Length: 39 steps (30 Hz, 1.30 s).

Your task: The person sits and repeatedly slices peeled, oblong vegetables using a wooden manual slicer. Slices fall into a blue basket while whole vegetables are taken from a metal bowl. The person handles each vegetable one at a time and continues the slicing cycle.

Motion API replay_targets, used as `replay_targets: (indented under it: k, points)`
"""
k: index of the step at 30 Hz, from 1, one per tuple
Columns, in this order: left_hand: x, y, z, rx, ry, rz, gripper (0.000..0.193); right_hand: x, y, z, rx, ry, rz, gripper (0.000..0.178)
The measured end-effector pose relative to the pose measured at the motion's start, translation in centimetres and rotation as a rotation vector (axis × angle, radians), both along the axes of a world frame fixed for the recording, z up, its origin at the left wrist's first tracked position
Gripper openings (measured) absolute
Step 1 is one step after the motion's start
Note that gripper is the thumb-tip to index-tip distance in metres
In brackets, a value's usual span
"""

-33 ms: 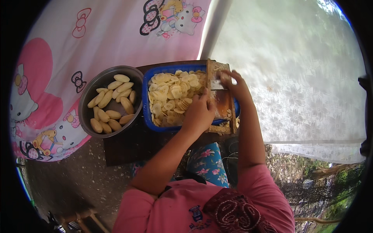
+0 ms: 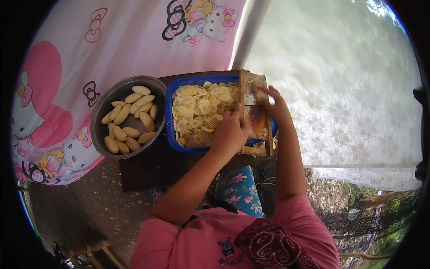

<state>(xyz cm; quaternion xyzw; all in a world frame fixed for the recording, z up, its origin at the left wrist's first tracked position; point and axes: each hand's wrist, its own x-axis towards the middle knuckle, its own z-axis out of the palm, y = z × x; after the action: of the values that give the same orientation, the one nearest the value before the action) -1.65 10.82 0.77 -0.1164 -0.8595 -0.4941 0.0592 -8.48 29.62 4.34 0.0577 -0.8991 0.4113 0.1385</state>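
Note:
A wooden slicer board [image 2: 257,121] with a metal blade plate [image 2: 250,98] lies across the right end of a blue plastic basin [image 2: 169,116]. My left hand [image 2: 230,130] is closed on the board's left edge. My right hand [image 2: 274,104] bends over the board beside the blade, its fingers curled and slightly blurred; what they press there is hidden. Thin, pale yellow banana slices [image 2: 197,107] fill the basin left of the board. Crumbly scraps [image 2: 255,150] cling to the board's near end.
A round metal bowl [image 2: 95,130] with several peeled bananas [image 2: 146,121] stands left of the basin. Both rest on a dark low table [image 2: 143,172]. A pink printed cloth [image 2: 130,40] hangs beyond them, and a white lace curtain [image 2: 349,112] hangs at the right.
My right hand has shifted slightly toward me along the slicer board, and its fingers have changed pose. My left hand keeps its hold on the board's edge.

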Motion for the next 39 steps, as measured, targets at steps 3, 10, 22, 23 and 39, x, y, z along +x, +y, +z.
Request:
replay_targets:
  k: [3,10,22,23,39]
  points:
    - [0.1,0.0,0.0,0.038,-0.022,-0.012,0.057,5.4,0.5,-1.5,0.079,0.035,0.102,0.042]
    - [-0.3,0.2,0.0,0.074,0.033,-0.008,0.057,-2.0,0.8,-0.3,-0.111,-0.063,-0.011,0.041]
    - [-0.7,0.3,-0.3,0.027,0.033,-0.001,0.057,3.6,1.0,-1.8,0.047,-0.008,0.076,0.042]
    - [-0.7,0.4,-0.3,0.042,0.023,-0.007,0.057,1.9,1.0,-1.5,0.028,0.018,0.023,0.041]
    - [-0.6,0.4,0.0,0.029,0.034,-0.005,0.057,1.2,0.9,-0.9,0.024,0.044,0.045,0.036]
